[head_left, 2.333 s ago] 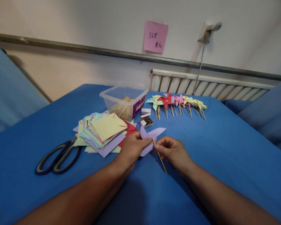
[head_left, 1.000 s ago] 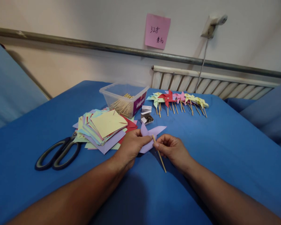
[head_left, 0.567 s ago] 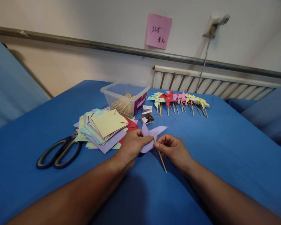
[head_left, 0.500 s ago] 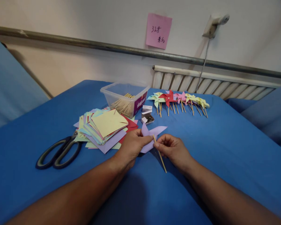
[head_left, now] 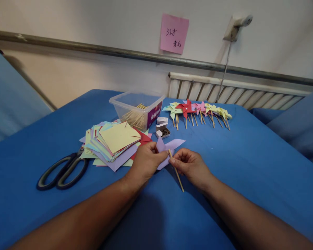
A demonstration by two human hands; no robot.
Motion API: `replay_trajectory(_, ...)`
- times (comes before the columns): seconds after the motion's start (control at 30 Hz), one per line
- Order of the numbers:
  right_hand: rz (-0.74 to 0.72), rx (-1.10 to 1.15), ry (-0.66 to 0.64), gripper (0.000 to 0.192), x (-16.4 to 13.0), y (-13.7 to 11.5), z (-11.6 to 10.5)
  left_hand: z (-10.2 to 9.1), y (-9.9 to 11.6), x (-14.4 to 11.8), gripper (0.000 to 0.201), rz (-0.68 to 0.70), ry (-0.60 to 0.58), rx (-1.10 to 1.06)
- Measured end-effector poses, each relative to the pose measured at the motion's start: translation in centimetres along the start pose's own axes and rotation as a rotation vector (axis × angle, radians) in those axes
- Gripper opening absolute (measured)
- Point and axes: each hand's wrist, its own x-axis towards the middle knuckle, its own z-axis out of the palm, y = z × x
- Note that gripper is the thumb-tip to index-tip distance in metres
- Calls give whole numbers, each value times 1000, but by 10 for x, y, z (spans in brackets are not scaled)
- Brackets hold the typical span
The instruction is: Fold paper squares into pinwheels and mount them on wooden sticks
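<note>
My left hand (head_left: pixel 145 162) pinches a folded lilac paper pinwheel (head_left: pixel 170 144) just above the blue cloth. My right hand (head_left: pixel 191 166) grips a thin wooden stick (head_left: pixel 177 173) whose top end meets the middle of the lilac paper. The stick slants down toward me. Both hands are close together at the centre of the table.
A stack of coloured paper squares (head_left: pixel 114 141) lies left of my hands, with black scissors (head_left: pixel 61 171) further left. Behind stand a clear plastic box of sticks (head_left: pixel 135 110), a small open box of pins (head_left: pixel 163 133) and a row of finished pinwheels (head_left: pixel 198 111). Blue cloth (head_left: pixel 250 163) covers the table.
My hands keep the same hold on the lilac paper and the stick. Only the camera view has drifted slightly.
</note>
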Motion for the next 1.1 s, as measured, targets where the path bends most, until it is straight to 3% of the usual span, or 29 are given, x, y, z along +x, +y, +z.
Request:
replay_trajectory(0.27,-7,15,-5,35,1,2,0,0,-1,1,22,36,12,50)
replay_trajectory(0.67,6,37,10,36,1,2,0,0,9,-4,17,-10,-102,-126)
replay_trajectory(1.0,16,48,-85,37,1,1,-2,-3,7,-1,22,-12,-191,-140)
replay_trajectory(1.1,2,1,-24,37,0,1,-3,-3,6,-1,24,-16,-181,-136)
